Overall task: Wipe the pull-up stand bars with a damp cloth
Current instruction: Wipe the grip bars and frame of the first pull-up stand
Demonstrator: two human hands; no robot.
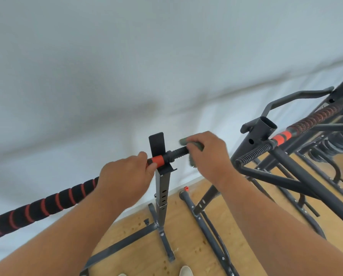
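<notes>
A person stood over a black metal upright [162,188], a square post with a row of slots, topped by a flat cradle plate [156,143]. A long bar [47,206] lay across that cradle, wrapped in black foam with spiralling orange-red stripes, then an orange plastic collar [158,159] and a ribbed black end [178,151]. The left hand [125,176] gripped the bar just beside the cradle, fingers curled round it with the thumb on the orange collar. The right hand [206,154] clutched a grey-green cloth [192,148], soft and bunched, folded around the ribbed end of the bar on the far side of the cradle; the hand hid most of the cloth. To the right stood a second dark steel frame [286,166] of round tubes, with an open tube mouth, a threaded stub and another orange-and-black wrapped bar [310,122]. Black weight plates [333,144], blurred, showed behind that frame. Below, the post's feet and a loose tube [194,212] with an orange cap lay on a pale wooden floor [182,246]. A white wall [127,66] filled the background, and the toes of light shoes [185,270] showed at the bottom edge.
</notes>
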